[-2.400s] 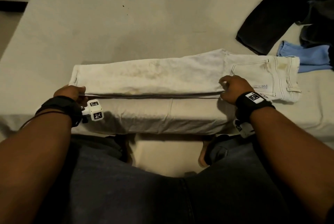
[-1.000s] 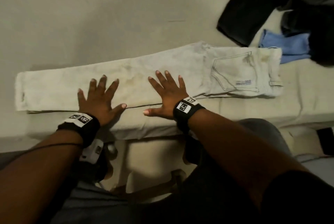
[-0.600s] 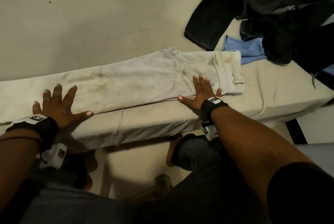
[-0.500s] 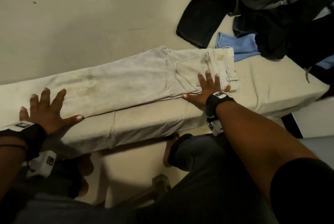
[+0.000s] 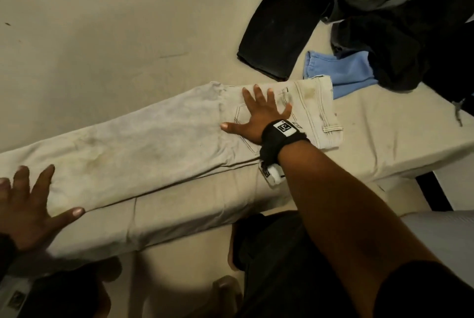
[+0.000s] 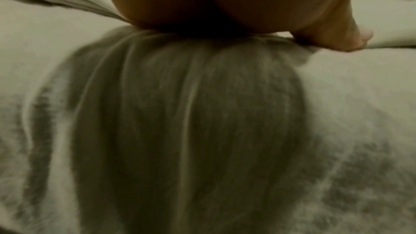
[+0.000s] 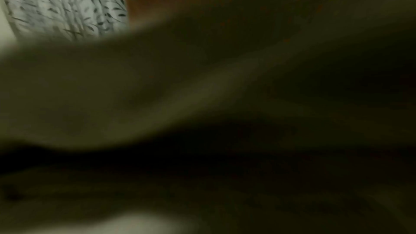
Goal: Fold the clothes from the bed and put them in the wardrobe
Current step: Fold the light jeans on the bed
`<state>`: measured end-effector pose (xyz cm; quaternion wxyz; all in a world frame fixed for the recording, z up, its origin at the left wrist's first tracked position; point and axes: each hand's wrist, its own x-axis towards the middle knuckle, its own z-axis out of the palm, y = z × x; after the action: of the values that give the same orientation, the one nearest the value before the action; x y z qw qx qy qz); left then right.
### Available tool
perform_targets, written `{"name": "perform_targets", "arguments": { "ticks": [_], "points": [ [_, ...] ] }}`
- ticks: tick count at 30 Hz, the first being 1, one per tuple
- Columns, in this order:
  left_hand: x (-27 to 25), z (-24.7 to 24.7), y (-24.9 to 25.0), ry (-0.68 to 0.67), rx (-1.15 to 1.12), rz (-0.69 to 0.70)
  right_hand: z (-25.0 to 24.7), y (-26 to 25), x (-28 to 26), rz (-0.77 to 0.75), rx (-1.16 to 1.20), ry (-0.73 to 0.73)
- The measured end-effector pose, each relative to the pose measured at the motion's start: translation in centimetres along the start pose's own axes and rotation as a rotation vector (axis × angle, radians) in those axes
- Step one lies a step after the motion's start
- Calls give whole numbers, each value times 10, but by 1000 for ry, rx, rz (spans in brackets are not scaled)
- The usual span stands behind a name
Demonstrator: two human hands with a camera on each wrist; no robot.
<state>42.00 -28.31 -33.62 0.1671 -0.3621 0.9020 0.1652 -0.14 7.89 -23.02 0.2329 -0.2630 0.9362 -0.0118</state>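
Note:
Cream-white jeans [image 5: 154,143], folded lengthwise leg on leg, lie along the near edge of the bed [image 5: 102,35]. My right hand [image 5: 259,115] presses flat with spread fingers on the back pocket near the waistband. My left hand [image 5: 28,202] lies flat with spread fingers on the lower leg at the far left, partly cut off by the frame. In the left wrist view the palm [image 6: 225,3] rests on the folded cloth. The right wrist view is dark and blurred.
A pile of dark clothes [image 5: 384,15] lies at the back right of the bed, with a black trouser leg [image 5: 277,25] sticking out and a light blue garment [image 5: 338,71] beside the jeans' waistband. My knees are against the bed's front edge [image 5: 205,215].
Both hands have slid apart along the jeans with flat palms: the right one moved to the back pocket and up onto it, the left one toward the leg ends. Earlier they held the jeans' near edge.

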Motion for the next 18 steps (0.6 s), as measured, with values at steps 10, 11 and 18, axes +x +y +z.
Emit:
{"name": "perform_targets", "arguments": {
  "ticks": [10,11,18],
  "points": [
    [-38,-26,43,23,52,-108,-7,-12,11,112,-20,2],
    [-39,-26,45,15,50,-108,-7,-24,7,61,-50,19],
    [-39,-29,46,-23,23,-94,14,-95,2,-98,-90,-104]
  ]
}}
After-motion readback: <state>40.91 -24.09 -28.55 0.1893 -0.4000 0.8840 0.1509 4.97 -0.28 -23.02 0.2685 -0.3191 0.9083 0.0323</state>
